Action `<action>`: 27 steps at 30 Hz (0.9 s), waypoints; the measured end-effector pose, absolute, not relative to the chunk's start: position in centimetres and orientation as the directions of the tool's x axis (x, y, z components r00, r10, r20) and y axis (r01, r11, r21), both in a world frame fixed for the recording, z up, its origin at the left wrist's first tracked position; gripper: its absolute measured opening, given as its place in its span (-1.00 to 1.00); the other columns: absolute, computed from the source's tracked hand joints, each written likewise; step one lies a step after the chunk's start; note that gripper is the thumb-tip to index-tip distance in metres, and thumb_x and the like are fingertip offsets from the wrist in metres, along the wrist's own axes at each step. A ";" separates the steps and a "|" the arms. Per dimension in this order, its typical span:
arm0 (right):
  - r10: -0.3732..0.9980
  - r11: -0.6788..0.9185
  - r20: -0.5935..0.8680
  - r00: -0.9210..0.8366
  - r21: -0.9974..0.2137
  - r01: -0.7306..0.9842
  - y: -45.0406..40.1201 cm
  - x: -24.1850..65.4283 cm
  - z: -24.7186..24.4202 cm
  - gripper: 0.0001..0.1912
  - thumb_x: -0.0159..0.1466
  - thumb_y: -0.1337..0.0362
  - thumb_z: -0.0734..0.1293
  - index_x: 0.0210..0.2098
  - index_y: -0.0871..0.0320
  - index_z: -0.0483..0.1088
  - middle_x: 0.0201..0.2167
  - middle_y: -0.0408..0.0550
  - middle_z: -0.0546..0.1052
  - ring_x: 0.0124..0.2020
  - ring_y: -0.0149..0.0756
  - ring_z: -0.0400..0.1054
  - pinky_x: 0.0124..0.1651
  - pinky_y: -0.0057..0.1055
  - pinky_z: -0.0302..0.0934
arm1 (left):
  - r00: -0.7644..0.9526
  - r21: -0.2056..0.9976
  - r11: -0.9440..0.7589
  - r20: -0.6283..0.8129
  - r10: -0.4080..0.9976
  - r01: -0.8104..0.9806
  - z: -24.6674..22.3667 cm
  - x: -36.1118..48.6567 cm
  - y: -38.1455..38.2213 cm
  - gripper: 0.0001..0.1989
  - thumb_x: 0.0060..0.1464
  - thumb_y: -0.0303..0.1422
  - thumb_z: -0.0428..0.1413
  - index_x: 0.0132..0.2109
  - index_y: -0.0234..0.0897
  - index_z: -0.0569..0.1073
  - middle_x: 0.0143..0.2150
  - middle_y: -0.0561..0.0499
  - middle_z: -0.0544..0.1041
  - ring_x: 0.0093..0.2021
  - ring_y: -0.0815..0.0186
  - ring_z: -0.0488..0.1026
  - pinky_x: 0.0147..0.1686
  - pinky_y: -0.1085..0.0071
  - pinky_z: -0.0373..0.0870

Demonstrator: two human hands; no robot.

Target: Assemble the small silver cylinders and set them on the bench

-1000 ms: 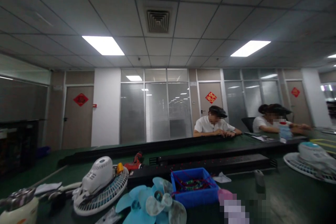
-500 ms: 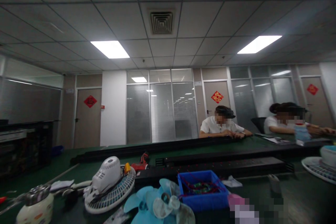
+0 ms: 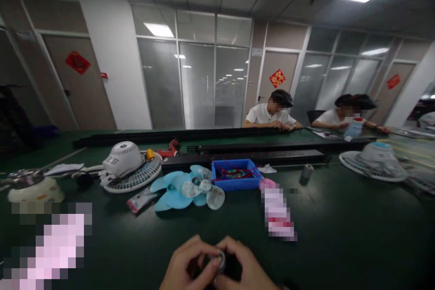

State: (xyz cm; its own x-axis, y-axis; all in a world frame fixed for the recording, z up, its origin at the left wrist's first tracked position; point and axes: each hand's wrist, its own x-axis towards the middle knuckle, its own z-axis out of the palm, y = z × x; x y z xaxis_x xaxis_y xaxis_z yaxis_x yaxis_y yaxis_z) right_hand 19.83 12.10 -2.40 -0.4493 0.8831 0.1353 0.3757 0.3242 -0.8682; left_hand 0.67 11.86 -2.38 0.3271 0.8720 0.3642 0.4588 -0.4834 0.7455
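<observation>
At the bottom centre, over the green table, my left hand [image 3: 190, 265] and my right hand [image 3: 243, 265] meet around a small round metallic part [image 3: 221, 260]. The fingers of both hands are curled onto it, and most of the part is hidden between them. Beyond my hands lie light-blue fan blades [image 3: 176, 190] with a smaller greyish fan blade [image 3: 204, 186] on top. A blue bin [image 3: 238, 184] holding red wires and green boards stands just behind the blades, to the right.
White fan with grille [image 3: 124, 158], red drill [image 3: 170, 148], cream pot [image 3: 36, 190] at left. A pixelated pink object [image 3: 278, 213], small cylinder [image 3: 306, 173] and another fan [image 3: 377, 161] at right. Long black bars [image 3: 244, 158] cross behind; two people sit beyond.
The view has tilted down, so the ceiling shows less and the table more. Both my hands, with the small metallic part between them, are now in view at the bottom.
</observation>
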 end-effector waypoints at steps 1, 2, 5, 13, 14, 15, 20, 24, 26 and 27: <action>0.881 0.328 0.146 -0.450 -0.874 0.358 11.9 19.7 -2.1 -0.73 0.13 0.23 0.44 -0.17 0.11 0.45 -0.22 -0.12 0.54 -0.16 -0.23 0.39 -0.06 -0.32 0.24 | 0.310 0.764 -0.458 0.346 0.885 0.454 -1.8 0.7 11.7 -0.73 0.17 -0.10 0.12 -0.21 -0.14 0.62 -0.49 0.03 0.38 -0.46 0.34 0.35 -0.45 0.45 0.29; 0.877 0.335 0.156 -0.454 -0.877 0.346 11.7 19.6 -1.8 -0.73 0.15 0.23 0.42 -0.15 0.11 0.44 -0.19 -0.11 0.53 -0.15 -0.23 0.38 -0.04 -0.31 0.22 | 0.299 0.783 -0.419 0.308 0.903 0.460 -1.1 0.7 11.6 -0.74 0.15 -0.12 0.14 -0.24 -0.15 0.63 -0.49 0.04 0.36 -0.45 0.35 0.33 -0.45 0.47 0.25; 0.866 0.352 0.173 -0.470 -0.877 0.326 11.6 19.9 -1.5 -0.76 0.19 0.22 0.40 -0.14 0.10 0.42 -0.19 -0.09 0.52 -0.15 -0.24 0.37 -0.05 -0.31 0.21 | 0.336 0.827 -0.329 0.182 0.924 0.457 0.5 0.7 11.6 -0.77 0.08 -0.14 0.22 -0.24 -0.16 0.65 -0.46 0.06 0.35 -0.43 0.38 0.29 -0.45 0.48 0.17; 0.844 0.419 0.249 -0.475 -0.860 0.292 11.9 20.1 -2.0 -0.74 0.14 0.19 0.45 -0.20 0.10 0.40 -0.27 -0.14 0.53 -0.25 -0.30 0.40 -0.17 -0.35 0.24 | 0.328 0.794 -0.316 0.156 0.932 0.519 1.0 0.6 11.4 -0.77 0.11 -0.15 0.20 -0.18 -0.14 0.65 -0.47 0.09 0.27 -0.46 0.39 0.23 -0.47 0.47 0.10; 0.846 0.417 0.247 -0.472 -0.858 0.298 12.0 20.1 -2.0 -0.73 0.14 0.19 0.45 -0.20 0.11 0.40 -0.27 -0.13 0.53 -0.26 -0.31 0.40 -0.17 -0.35 0.24 | 0.336 0.787 -0.331 0.167 0.927 0.522 1.0 0.6 11.3 -0.78 0.12 -0.16 0.19 -0.19 -0.13 0.65 -0.47 0.09 0.27 -0.46 0.39 0.23 -0.46 0.47 0.10; 0.847 0.416 0.245 -0.471 -0.858 0.302 12.0 20.1 -2.0 -0.72 0.13 0.18 0.46 -0.20 0.11 0.39 -0.28 -0.13 0.53 -0.26 -0.31 0.41 -0.18 -0.36 0.25 | 0.339 0.783 -0.339 0.175 0.924 0.521 1.1 0.7 11.3 -0.78 0.12 -0.17 0.18 -0.18 -0.14 0.65 -0.47 0.09 0.27 -0.46 0.40 0.23 -0.47 0.47 0.10; 0.838 0.424 0.250 -0.485 -0.857 0.292 11.9 20.2 -1.9 -0.67 0.11 0.15 0.48 -0.20 0.12 0.38 -0.27 -0.13 0.53 -0.26 -0.32 0.42 -0.19 -0.37 0.27 | 0.238 0.791 -0.369 0.287 0.928 0.487 1.9 0.4 10.6 -0.78 0.11 -0.19 0.19 -0.19 -0.19 0.63 -0.55 0.15 0.18 -0.53 0.42 0.17 -0.49 0.48 0.08; 0.835 0.431 0.251 -0.490 -0.851 0.299 11.9 20.3 -1.7 -0.63 0.11 0.12 0.48 -0.16 0.12 0.39 -0.24 -0.11 0.54 -0.24 -0.32 0.42 -0.16 -0.35 0.29 | 0.076 0.785 -0.353 0.368 0.927 0.508 1.7 -1.0 10.0 -0.73 0.10 -0.17 0.19 -0.15 -0.22 0.62 -0.60 0.18 0.13 -0.56 0.44 0.14 -0.50 0.48 0.09; 0.834 0.433 0.251 -0.492 -0.850 0.299 11.9 20.3 -1.7 -0.62 0.11 0.12 0.48 -0.15 0.12 0.39 -0.24 -0.12 0.54 -0.24 -0.32 0.42 -0.16 -0.35 0.29 | 0.100 0.759 -0.324 0.326 0.940 0.566 0.6 -1.7 9.7 -0.72 0.10 -0.15 0.19 -0.15 -0.21 0.63 -0.60 0.17 0.15 -0.56 0.43 0.17 -0.51 0.48 0.10; 0.835 0.431 0.249 -0.491 -0.851 0.301 11.9 20.3 -1.7 -0.62 0.11 0.12 0.49 -0.15 0.12 0.39 -0.24 -0.12 0.54 -0.24 -0.32 0.43 -0.17 -0.34 0.29 | 0.122 0.741 -0.315 0.305 0.945 0.593 -0.1 -2.0 9.6 -0.72 0.12 -0.14 0.17 -0.15 -0.20 0.63 -0.59 0.16 0.19 -0.56 0.42 0.19 -0.51 0.48 0.11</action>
